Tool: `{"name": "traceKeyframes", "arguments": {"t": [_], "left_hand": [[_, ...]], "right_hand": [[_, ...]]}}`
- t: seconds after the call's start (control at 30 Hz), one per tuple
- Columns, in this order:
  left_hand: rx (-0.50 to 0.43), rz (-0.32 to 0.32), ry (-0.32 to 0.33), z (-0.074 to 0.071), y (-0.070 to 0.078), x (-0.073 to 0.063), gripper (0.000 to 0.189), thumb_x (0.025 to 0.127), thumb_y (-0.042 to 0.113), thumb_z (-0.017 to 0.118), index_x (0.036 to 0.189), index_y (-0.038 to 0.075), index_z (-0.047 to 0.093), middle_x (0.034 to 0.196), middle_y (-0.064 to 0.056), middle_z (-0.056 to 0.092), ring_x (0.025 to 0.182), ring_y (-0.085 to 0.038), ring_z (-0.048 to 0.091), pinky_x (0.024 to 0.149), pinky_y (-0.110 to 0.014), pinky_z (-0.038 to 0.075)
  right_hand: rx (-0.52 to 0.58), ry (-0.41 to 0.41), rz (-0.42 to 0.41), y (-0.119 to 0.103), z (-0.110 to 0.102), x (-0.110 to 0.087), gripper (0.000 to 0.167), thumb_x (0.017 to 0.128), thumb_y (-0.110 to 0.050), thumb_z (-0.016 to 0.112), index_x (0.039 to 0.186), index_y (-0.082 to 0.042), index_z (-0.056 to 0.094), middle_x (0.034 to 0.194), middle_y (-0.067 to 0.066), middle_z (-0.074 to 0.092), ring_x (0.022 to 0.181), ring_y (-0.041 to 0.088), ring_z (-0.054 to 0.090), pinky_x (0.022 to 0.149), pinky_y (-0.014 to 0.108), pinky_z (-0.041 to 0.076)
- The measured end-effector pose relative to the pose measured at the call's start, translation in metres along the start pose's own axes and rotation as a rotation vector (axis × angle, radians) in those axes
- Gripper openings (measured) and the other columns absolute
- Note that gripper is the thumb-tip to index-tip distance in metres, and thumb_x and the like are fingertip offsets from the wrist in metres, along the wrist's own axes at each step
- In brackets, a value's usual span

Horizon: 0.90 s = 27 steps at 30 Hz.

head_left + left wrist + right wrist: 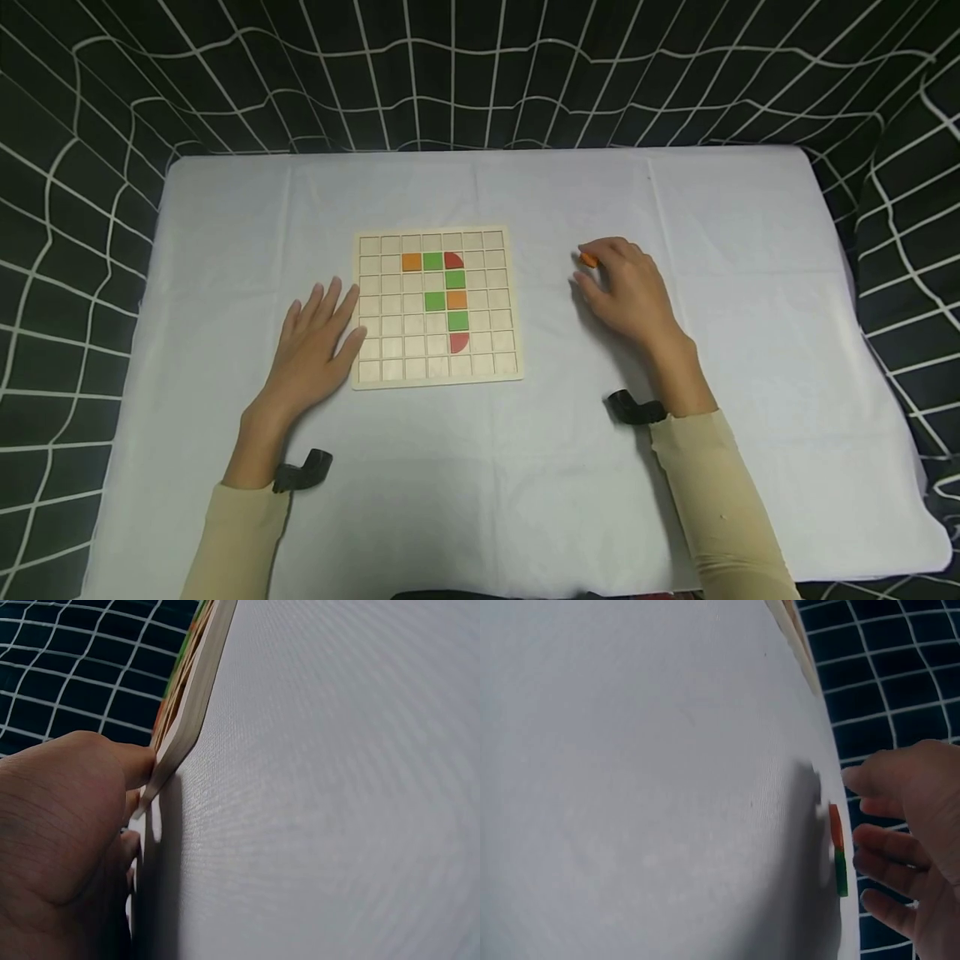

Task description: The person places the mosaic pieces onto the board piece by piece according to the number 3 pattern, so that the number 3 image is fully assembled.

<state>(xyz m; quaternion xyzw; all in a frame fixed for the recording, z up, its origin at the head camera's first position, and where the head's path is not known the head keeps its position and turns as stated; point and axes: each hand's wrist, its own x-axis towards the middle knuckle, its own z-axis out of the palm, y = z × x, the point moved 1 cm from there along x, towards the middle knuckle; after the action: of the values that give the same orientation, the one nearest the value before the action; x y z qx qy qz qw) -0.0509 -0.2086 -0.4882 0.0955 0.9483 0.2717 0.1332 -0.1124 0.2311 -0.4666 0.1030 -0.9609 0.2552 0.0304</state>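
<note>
A pale wooden grid board (491, 325) lies on the white cloth. Set in its cells are orange and green squares, among them an orange square (412, 262), plus a red quarter-round tile (453, 260) and another red quarter-round tile (459, 342). My left hand (311, 346) rests at the board's left edge, fingers straight, thumb over the rim. To the right of the board, my right hand (626, 287) hovers with loosely bent fingers over a loose orange tile (588, 260). The right wrist view shows a green tile (841, 872) adjoining it, with a gap between fingers and tiles.
White cloth covers the table (570, 500). A dark wall with white netting (487, 75) stands behind the table and along both sides. Black wrist mounts (303, 471) sit by both sleeves.
</note>
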Motion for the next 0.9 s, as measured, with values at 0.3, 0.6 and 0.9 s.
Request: {"name": "traceKeyframes", "arguments": {"t": [0.3, 0.6, 0.9], "left_hand": [[0.0, -0.01, 0.006, 0.0016, -0.0014, 0.001, 0.065, 0.112, 0.041, 0.042, 0.17, 0.017, 0.024, 0.179, -0.011, 0.012, 0.169, -0.037, 0.002, 0.135, -0.06, -0.003], [-0.012, -0.009, 0.007, 0.0012, -0.0008, 0.0017, 0.065, 0.112, 0.042, 0.042, 0.17, 0.017, 0.025, 0.179, -0.01, 0.012, 0.169, -0.036, 0.002, 0.135, -0.061, -0.003], [-0.012, -0.01, 0.005, 0.0008, -0.0004, 0.0015, 0.065, 0.112, 0.042, 0.043, 0.17, 0.017, 0.025, 0.179, -0.01, 0.012, 0.169, -0.036, 0.002, 0.135, -0.061, -0.003]], "right_hand": [[-0.033, -0.036, 0.091, 0.008, -0.0025, 0.0003, 0.043, 0.099, -0.018, 0.07, 0.138, -0.001, 0.065, 0.142, 0.027, 0.062, 0.134, 0.048, 0.056, 0.11, 0.063, 0.043], [-0.106, -0.047, 0.146, 0.01, -0.0071, -0.0008, 0.043, 0.101, -0.016, 0.066, 0.139, 0.004, 0.063, 0.141, 0.03, 0.062, 0.132, 0.05, 0.057, 0.108, 0.065, 0.046], [-0.122, -0.025, 0.172, 0.0103, -0.0078, -0.0009, 0.034, 0.1, -0.013, 0.068, 0.128, 0.006, 0.07, 0.13, 0.031, 0.066, 0.12, 0.05, 0.061, 0.1, 0.064, 0.049]]}}
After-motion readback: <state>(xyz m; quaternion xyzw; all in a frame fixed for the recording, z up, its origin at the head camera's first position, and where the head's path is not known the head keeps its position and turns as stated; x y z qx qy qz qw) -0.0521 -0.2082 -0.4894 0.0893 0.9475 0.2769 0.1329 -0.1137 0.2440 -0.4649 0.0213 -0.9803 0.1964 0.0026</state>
